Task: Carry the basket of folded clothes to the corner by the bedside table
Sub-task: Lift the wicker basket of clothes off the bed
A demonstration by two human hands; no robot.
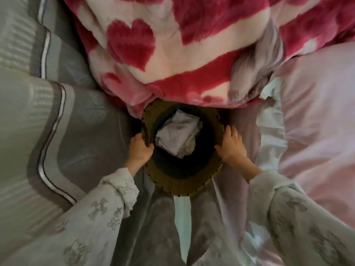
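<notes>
A round olive-brown woven basket (180,186) sits on the bed in the middle of the view, seen from straight above. Folded pale clothes (177,132) lie deep inside it. My left hand (140,148) grips the basket's left rim, thumb inside and fingers outside. On the right rim rests my right hand (231,144), which wears a ring, its thumb hooked over the edge and its fingers spread along the outside. Both sleeves are pale with a grey cross print. The basket's far rim is tucked under a blanket.
A fluffy pink-and-white heart blanket (172,45) is heaped just beyond the basket. Grey striped bedding with white piping (50,104) fills the left side. Pale pink sheets with a ruffle (311,116) lie to the right. No bedside table or floor shows.
</notes>
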